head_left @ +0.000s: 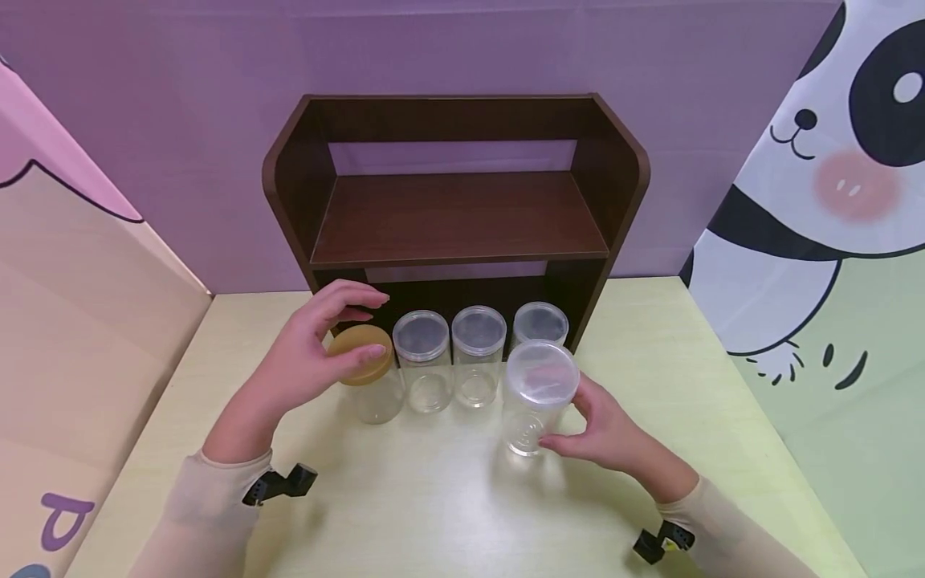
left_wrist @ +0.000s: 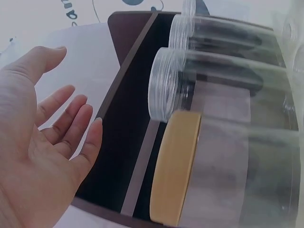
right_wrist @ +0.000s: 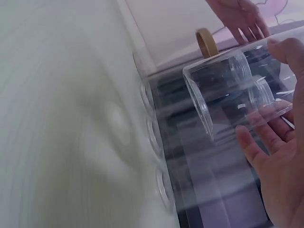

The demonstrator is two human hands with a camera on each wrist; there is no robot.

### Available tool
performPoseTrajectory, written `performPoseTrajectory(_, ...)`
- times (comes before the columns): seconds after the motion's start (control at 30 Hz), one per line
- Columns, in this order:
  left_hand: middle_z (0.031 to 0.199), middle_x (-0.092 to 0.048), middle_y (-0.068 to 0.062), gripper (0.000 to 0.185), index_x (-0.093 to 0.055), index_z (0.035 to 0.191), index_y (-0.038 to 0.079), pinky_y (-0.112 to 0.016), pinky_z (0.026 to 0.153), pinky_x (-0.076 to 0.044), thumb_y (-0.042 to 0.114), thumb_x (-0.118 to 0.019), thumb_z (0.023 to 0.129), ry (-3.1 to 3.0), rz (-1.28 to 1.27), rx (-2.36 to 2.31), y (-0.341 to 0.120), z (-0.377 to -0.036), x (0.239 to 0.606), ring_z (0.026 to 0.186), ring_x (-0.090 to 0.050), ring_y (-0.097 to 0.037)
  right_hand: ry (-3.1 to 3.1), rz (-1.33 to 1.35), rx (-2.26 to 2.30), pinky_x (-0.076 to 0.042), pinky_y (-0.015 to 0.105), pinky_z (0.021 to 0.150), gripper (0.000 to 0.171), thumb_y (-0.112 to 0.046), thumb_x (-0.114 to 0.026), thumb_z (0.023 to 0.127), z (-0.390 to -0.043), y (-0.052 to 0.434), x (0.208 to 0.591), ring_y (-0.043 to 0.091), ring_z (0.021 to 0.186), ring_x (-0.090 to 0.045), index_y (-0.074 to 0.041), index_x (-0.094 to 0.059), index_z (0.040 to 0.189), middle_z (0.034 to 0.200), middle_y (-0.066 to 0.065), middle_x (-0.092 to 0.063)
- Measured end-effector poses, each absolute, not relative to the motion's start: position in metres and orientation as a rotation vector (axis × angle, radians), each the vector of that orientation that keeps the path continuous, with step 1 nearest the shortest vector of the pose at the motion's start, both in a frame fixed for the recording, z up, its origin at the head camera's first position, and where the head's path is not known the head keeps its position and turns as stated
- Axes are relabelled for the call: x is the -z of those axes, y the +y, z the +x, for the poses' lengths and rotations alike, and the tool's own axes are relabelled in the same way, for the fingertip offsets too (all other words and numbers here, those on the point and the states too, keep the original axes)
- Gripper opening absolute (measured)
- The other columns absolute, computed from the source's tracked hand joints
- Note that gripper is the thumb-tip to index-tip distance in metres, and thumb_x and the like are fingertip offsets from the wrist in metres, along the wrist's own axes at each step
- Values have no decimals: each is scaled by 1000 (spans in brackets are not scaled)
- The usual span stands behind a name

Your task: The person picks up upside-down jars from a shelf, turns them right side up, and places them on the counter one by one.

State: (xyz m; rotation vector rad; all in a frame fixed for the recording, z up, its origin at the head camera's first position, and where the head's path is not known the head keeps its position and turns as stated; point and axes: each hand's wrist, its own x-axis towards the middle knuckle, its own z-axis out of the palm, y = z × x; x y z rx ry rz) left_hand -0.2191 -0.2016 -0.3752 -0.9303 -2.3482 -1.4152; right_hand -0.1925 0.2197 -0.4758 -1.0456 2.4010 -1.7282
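Observation:
My right hand (head_left: 610,433) grips a clear plastic jar (head_left: 542,377) with a translucent lid, raised off the table and in front of the row. In the right wrist view, thumb and fingers lie around this jar. My left hand (head_left: 289,361) hovers near a clear jar with a gold lid (left_wrist: 175,166). The left wrist view shows a gap between that hand and the lid, with fingers loosely bent and holding nothing. To the right of the gold-lidded jar stand clear-lidded jars: one (head_left: 422,361), another (head_left: 478,357), and a third (head_left: 540,321) partly hidden behind the held jar.
Behind the jars stands a dark brown two-level shelf (head_left: 462,217), its lower level partly hidden by the row. The pale wooden table (head_left: 412,506) runs up to a purple backdrop (head_left: 462,48). Printed panels flank both sides, with a panda (head_left: 802,257) on the right.

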Motion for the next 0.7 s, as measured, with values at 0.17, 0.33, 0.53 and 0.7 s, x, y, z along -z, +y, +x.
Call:
performPoseTrajectory(0.17,140,-65,-5,56,-70,138,5,-24,111,-52,-12,-87,88,-2323,-907,1394,-211,-221,380,130,-62,-15,2455,-1055,1738,-42,23,121,76,9,-92,77,-194,239,476,10,132,-61,1,-59,145,136,5,-68)
performPoseTrajectory(0.33,138,-65,-12,55,-69,136,0,-25,111,-52,-18,-84,86,-2280,-910,1419,-218,-223,381,130,-62,-16,2530,-1000,1750,-41,18,119,73,13,-90,77,-197,257,474,4,133,-59,5,-58,143,136,-6,-68)
performPoseTrajectory(0.53,137,-65,-14,54,-68,135,-2,-24,110,-52,-20,-82,86,-2269,-896,1426,-222,-223,380,129,-64,-14,2644,-809,1728,-39,12,115,71,10,-89,81,-201,274,467,-2,130,-59,3,-57,144,136,-16,-65)
performPoseTrajectory(0.7,136,-65,-14,52,-69,134,-2,-24,109,-53,-21,-81,87,-2268,-885,1438,-223,-222,380,127,-64,-13,2688,-751,1743,-43,11,112,68,13,-87,83,-207,283,469,1,124,-65,4,-56,144,133,-17,-65)
